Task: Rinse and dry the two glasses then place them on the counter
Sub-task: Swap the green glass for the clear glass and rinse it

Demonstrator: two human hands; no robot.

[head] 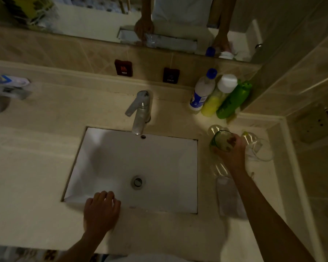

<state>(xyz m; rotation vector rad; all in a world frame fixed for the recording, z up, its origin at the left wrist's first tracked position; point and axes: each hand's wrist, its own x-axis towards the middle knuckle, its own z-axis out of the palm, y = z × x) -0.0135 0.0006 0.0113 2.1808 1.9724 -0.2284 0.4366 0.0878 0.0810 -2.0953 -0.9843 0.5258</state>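
Glasses: both on the counter (36, 176) right of the sink (106, 157), w/ one glass (222, 141) gripped round its rim by the right hand (233, 154), arm stretched far-right. Second glass (261, 150) just beside it, further right, untouched. Left hand (100, 210) flat on sink's near edge, fingers loosely spread, holding nothing.
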